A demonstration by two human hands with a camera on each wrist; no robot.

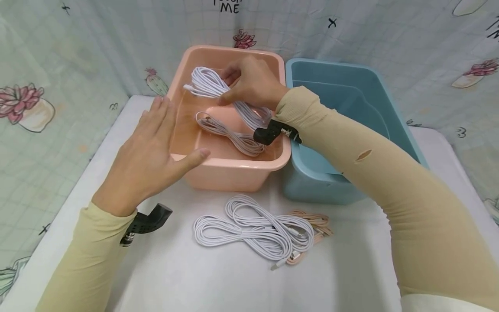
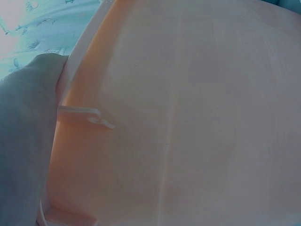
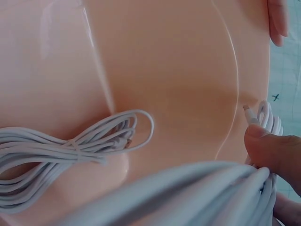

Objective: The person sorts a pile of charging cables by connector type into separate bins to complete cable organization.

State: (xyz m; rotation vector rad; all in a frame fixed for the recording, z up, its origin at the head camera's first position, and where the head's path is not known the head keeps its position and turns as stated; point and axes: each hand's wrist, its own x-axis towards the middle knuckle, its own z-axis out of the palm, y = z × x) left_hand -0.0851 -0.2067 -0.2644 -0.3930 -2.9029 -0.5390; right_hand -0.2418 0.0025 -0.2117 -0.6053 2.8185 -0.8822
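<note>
My right hand (image 1: 255, 82) reaches over the pink bin (image 1: 230, 164) and grips a coiled white cable (image 1: 206, 82) around its middle. In the right wrist view, the thumb presses on that cable (image 3: 225, 188) beside a small plug. Below it, a second coiled white cable (image 1: 234, 134) lies on the bin floor, bound at its middle. My left hand (image 1: 144, 151) is at the bin's left side, fingers straight, with the thumb over the front rim. In the left wrist view, part of the hand (image 2: 28, 136) lies along the bin wall (image 2: 127, 155).
A blue bin (image 1: 331, 82) stands against the pink bin's right side. In front of both, coiled white cables (image 1: 253, 229) lie on the white table (image 1: 187, 286), partly over a coiled beige cable (image 1: 319, 223). A patterned cloth (image 1: 132, 26) hangs behind.
</note>
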